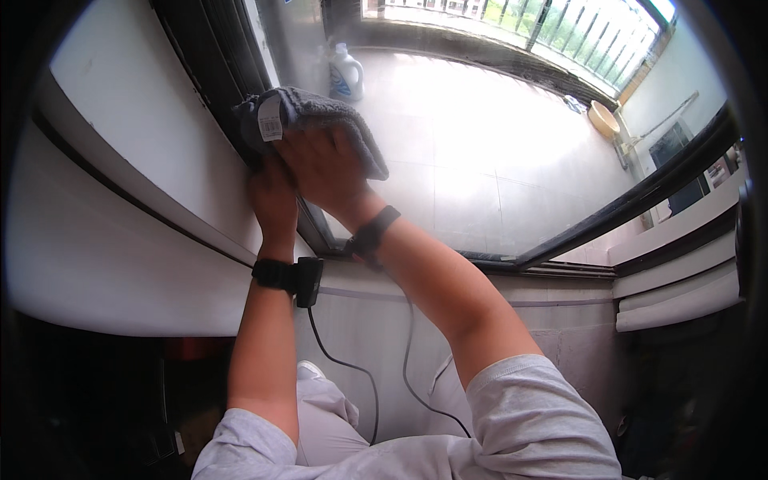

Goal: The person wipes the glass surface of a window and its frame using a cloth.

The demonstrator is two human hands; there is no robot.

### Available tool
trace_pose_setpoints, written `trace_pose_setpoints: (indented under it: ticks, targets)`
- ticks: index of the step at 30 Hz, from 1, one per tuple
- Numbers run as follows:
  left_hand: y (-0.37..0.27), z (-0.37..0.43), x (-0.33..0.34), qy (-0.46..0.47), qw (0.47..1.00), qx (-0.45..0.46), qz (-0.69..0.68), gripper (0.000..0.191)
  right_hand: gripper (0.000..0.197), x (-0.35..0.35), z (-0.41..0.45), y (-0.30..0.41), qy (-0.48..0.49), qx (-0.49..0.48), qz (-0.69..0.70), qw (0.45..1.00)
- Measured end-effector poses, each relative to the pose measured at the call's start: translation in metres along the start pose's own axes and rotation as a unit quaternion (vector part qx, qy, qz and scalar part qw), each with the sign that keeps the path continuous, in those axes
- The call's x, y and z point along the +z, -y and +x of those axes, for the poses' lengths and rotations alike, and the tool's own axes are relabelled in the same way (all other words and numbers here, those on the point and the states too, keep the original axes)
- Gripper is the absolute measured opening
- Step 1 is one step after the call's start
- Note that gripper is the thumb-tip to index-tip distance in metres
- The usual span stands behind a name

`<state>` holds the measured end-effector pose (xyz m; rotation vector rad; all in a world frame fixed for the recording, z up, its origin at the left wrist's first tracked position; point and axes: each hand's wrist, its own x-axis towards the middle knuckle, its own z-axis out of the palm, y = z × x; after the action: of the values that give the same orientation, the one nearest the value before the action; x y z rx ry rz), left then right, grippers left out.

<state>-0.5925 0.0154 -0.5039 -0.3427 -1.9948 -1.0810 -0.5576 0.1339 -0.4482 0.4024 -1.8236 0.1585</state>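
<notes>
My right hand [327, 168] lies over a folded grey towel [330, 105], its fingers extended on the cloth and holding it against the glass panel [414, 228] near its left frame edge. A white tag [271, 118] with print hangs from the towel's left part. Close below and left of that hand is my left hand [274, 187], beside the dark door frame [309, 219]. Its fingertips are in shadow and partly hidden, so whether they grip the frame or the towel's lower edge cannot be told.
White curved panels [180, 180] stand close on the left. Through the glass, a white jug bottle [347, 75], a tan basin [603, 119] and a railing [576, 45] show on the tiled balcony. Cables [345, 363] run from both wrist straps towards my body. A dark rail [624, 201] crosses at right.
</notes>
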Motion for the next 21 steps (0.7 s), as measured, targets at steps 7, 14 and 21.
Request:
trace_pose_setpoints:
  ticks: [7, 14, 21]
  targets:
    - [-0.042, 0.004, -0.012, 0.128, 0.925, -0.315, -0.17, 0.08, 0.027, -0.047, -0.056, -0.043, 0.073, -0.001, -0.11, 0.991]
    - [-0.054, 0.004, -0.004, 0.097, 0.913, -0.356, -0.176, 0.083, 0.054, -0.197, -0.143, -0.185, 0.069, 0.071, -0.297, 0.95]
    - [-0.056, -0.001, -0.012, 0.162, 0.913, -0.322, -0.191, 0.086, 0.078, -0.341, -0.172, -0.306, 0.038, 0.059, -0.35, 0.934]
